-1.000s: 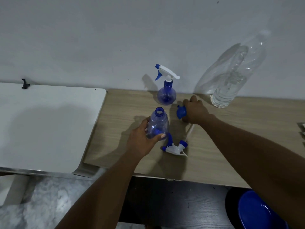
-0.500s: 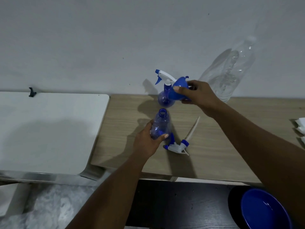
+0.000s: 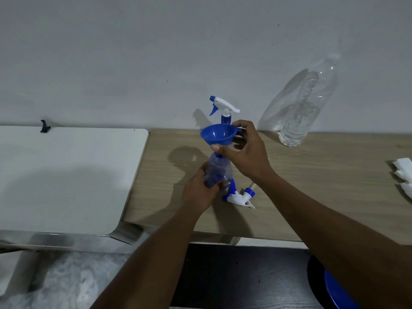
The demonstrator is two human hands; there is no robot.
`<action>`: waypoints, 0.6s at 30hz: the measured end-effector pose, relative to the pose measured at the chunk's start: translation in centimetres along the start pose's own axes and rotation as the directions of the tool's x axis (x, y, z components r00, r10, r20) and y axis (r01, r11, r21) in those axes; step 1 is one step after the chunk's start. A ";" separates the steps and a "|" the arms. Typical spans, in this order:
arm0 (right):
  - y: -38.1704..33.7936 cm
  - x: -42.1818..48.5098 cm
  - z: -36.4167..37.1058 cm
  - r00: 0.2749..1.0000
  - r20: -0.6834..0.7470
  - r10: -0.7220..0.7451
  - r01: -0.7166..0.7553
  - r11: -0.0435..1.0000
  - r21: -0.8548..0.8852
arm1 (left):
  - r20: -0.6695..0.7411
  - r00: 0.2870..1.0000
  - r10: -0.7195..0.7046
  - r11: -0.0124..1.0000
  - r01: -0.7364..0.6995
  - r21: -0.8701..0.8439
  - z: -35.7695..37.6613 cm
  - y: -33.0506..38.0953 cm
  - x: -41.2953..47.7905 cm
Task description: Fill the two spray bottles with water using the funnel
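Observation:
My left hand (image 3: 198,192) grips an uncapped clear blue spray bottle (image 3: 217,172) standing on the wooden table (image 3: 323,186). My right hand (image 3: 247,152) pinches the rim of a blue funnel (image 3: 217,134), whose spout sits at the bottle's neck. The bottle's white and blue trigger head (image 3: 239,197) lies on the table just right of it. A second spray bottle (image 3: 224,110), its trigger head on, stands at the wall behind the funnel, mostly hidden by it. A large clear water bottle (image 3: 301,112) leans against the wall at the right.
A white tabletop (image 3: 66,175) adjoins the wooden table on the left. White tissue (image 3: 404,172) lies at the right edge. A blue round object (image 3: 336,293) sits low at the bottom right, below the table's front edge.
My right hand picked the funnel up from the table, carried it left and down, and brought it upright over the open bottle's neck. My left hand kept hold of the bottle.

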State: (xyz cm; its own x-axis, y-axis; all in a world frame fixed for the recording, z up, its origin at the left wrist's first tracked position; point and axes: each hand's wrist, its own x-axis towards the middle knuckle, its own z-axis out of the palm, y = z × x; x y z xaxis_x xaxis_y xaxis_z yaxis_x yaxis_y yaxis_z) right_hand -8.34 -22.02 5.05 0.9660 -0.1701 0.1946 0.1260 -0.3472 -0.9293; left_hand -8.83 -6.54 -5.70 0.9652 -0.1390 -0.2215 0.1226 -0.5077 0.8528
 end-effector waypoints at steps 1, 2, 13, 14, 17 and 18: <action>0.2 -0.2 -0.1 1.000 0.013 -0.012 0.012 1.000 -0.015 | 0.000 1.000 0.002 1.000 -0.002 0.009 0.0 0.0 0.0; 0.4 -0.4 -0.2 0.999 0.028 -0.022 0.023 0.999 -0.029 | -0.010 1.000 -0.006 1.000 0.006 0.008 0.0 0.2 0.0; 0.8 -2.0 -2.3 0.991 0.136 -0.002 0.017 0.994 -0.109 | -0.001 0.995 -0.103 0.994 0.103 -0.019 0.1 -0.5 -1.5; 1.1 -2.3 -2.8 0.990 0.142 0.025 -0.009 0.993 -0.116 | -0.034 0.994 -0.104 0.995 0.104 0.000 0.0 0.0 -2.3; 2.7 -3.4 -4.8 0.987 0.129 0.092 -0.070 0.983 -0.168 | -0.174 0.984 -0.035 0.991 0.056 0.118 0.0 1.0 -5.0; 3.3 -3.7 -5.6 0.986 0.123 0.115 -0.090 0.978 -0.191 | -0.201 0.980 -0.007 0.988 0.038 0.152 0.2 1.3 -5.7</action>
State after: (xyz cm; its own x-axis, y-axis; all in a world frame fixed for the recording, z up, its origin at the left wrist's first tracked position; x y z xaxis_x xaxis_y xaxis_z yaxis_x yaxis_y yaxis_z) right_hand -12.77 -27.68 3.00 0.9945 -0.0937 0.0464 -0.0067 -0.4999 -0.8661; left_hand -14.20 -6.57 -3.43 0.9911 0.0382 -0.1275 0.1225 -0.6362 0.7617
